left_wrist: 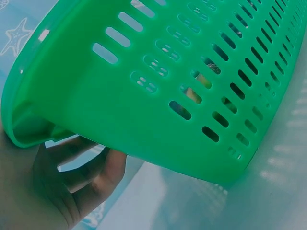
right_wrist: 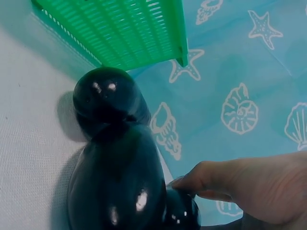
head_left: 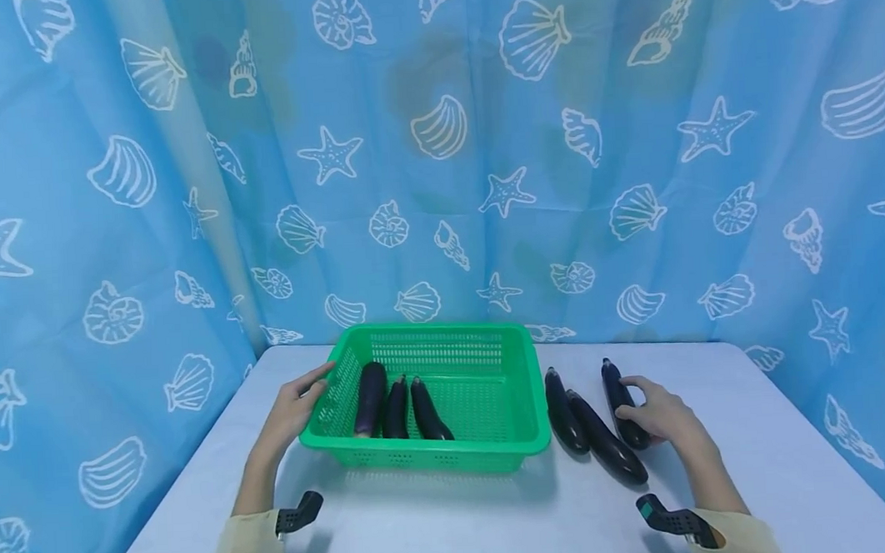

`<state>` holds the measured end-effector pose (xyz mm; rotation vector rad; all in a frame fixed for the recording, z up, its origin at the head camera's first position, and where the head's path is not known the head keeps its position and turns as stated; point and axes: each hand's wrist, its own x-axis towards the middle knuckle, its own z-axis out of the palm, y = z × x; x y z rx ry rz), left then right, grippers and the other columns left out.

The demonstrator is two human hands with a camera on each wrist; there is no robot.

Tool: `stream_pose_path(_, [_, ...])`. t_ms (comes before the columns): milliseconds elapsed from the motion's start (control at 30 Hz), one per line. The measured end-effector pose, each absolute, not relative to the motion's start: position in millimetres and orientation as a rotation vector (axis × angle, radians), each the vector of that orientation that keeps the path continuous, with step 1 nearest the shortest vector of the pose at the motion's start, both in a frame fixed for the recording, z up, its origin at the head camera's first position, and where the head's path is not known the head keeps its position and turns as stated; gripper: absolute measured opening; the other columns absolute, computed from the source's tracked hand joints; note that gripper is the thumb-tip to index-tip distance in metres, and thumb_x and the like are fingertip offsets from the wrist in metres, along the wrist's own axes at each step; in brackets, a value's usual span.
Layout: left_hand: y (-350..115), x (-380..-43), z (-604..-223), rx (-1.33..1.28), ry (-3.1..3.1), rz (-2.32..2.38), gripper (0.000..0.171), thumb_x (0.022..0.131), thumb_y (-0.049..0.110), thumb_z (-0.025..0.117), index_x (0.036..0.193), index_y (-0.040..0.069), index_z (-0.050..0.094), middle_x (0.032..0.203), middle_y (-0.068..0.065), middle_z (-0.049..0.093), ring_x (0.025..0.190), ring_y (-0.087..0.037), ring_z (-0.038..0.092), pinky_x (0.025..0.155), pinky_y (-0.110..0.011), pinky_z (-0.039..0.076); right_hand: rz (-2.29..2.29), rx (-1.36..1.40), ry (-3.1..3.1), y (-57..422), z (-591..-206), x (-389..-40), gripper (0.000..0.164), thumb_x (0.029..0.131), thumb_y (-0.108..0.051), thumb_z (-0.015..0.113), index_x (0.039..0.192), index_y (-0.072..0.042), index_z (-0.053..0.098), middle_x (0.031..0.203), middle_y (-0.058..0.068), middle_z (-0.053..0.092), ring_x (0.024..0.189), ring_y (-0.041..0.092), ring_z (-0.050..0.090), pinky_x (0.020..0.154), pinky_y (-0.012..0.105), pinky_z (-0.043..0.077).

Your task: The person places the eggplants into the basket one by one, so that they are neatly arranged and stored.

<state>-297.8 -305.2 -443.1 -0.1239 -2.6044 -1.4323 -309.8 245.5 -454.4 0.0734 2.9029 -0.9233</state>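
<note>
A green plastic basket (head_left: 459, 455) stands on the table, and inside it on the left lie three dark eggplants, among them a thick eggplant (head_left: 371, 397). My left hand (head_left: 290, 411) holds the basket's left rim; in the left wrist view, its fingers (left_wrist: 103, 177) are bent beneath the rim, against the outer wall. Right of the basket, my right hand (head_left: 660, 411) grips an eggplant (head_left: 617, 391) with thumb and fingers on either side. Two more eggplants lie beside it: a long eggplant (head_left: 605, 439) and another eggplant (head_left: 562, 412) nearer the basket.
A white cloth covers the table (head_left: 426, 528). Behind it and along both sides hangs a blue curtain (head_left: 438, 185) with white shell and starfish prints. The basket's right wall stands close to the loose eggplants.
</note>
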Motion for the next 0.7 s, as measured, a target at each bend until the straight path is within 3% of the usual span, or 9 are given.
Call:
stream_pose_path(233, [-305.4,-295.3,-447.9,-0.080,-2.626,-1.457,0.044,0.106,0.025,0.039,0.149,0.014,0.043,0.157,-0.018,0.036,0.146,-0.040,0.030,0.119,-0.057,0.027,-0.877,0.062,2.864,244.1,-457.7,-308.0,0.061,0.096,-0.022,0.058,0.150,-0.006,0.034,0.134,0.041,0.044,0.084,0.030,0.063,0.060,0.032,0.056])
stream_pose_path(700, [-307.3,-298.5,-442.8,-0.090,-2.632,-1.434,0.046,0.106,0.030,0.038,0.150,0.017,0.041,0.159,-0.016,0.034,0.148,-0.039,0.026,0.120,-0.057,0.024,-0.865,0.033,2.836,244.1,-453.3,-312.7,0.056,0.099,-0.022,0.054,0.150,-0.010,0.035,0.146,0.038,0.032,0.095,0.037,0.061,0.063,0.032,0.057])
